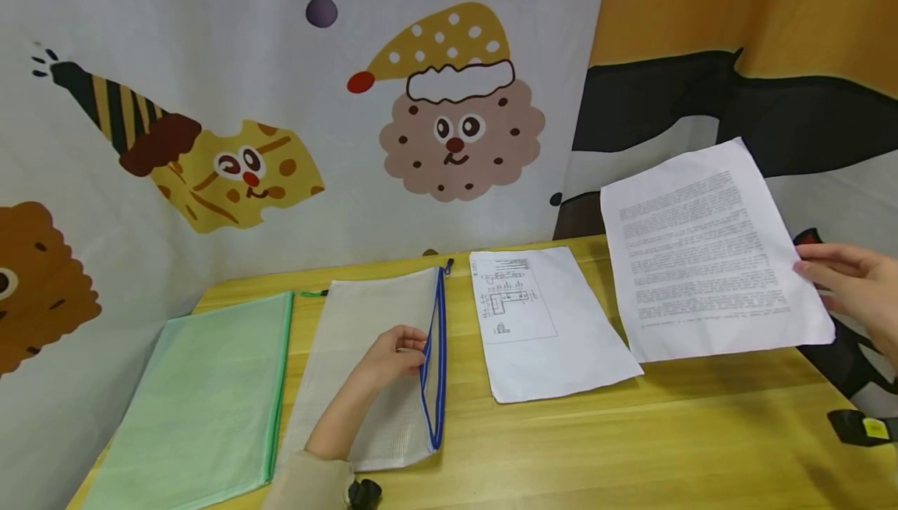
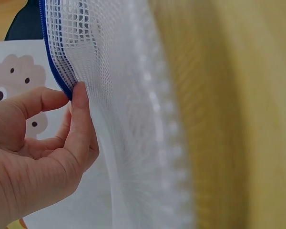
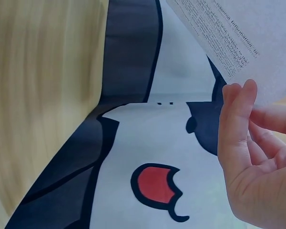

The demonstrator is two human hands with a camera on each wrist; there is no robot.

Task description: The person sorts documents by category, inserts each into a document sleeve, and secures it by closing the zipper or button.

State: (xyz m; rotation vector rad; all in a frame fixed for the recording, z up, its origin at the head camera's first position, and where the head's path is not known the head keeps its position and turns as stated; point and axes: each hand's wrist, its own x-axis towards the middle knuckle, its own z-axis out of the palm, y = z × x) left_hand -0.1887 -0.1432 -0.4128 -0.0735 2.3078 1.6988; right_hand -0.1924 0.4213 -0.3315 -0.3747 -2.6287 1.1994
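Note:
A white mesh zipper pouch [image 1: 344, 362] with blue zipper trim lies on the table, its mouth gaping along the right side. My left hand [image 1: 394, 355] pinches the blue-trimmed edge of that mouth between thumb and finger, as the left wrist view shows close up. On the right, my right hand [image 1: 852, 284] grips the side edge of a printed sheet of paper [image 1: 694, 260], held up tilted above the table. Lines of text cover the sheet's near face. Between pouch and raised sheet, a second paper [image 1: 561, 362] with a line diagram lies flat.
A green zipper pouch [image 1: 196, 401] lies left of the white one on the wooden table [image 1: 561, 455]. Behind the table hangs a cartoon-printed curtain [image 1: 281, 42], which also runs down the right side. A black strap with a yellow patch [image 1: 875, 428] shows at the far right.

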